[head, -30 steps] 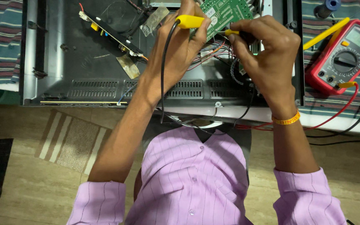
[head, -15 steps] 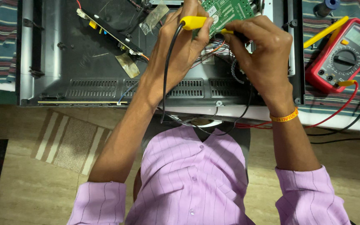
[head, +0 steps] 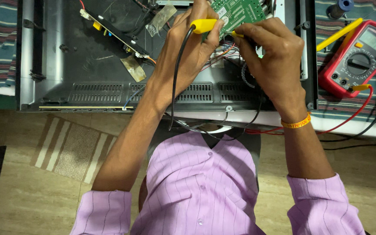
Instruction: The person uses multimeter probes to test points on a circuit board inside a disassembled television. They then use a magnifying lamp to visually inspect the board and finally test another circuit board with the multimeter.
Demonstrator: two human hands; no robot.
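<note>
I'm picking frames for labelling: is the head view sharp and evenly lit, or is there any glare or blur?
Head view: sharp on both hands, left hand and right hand; a bright light reflection on the floor near the shirt; the multimeter is clear; the green circuit board is cut by the top edge.

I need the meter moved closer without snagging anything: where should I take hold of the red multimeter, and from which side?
Probably grip the red multimeter across its long sides near the display end, coming from above. It lies flat, face up, on the striped cloth. Its red lead leaves at the lower end and a yellow probe rests by its upper-left edge, so avoid those two spots.
</note>
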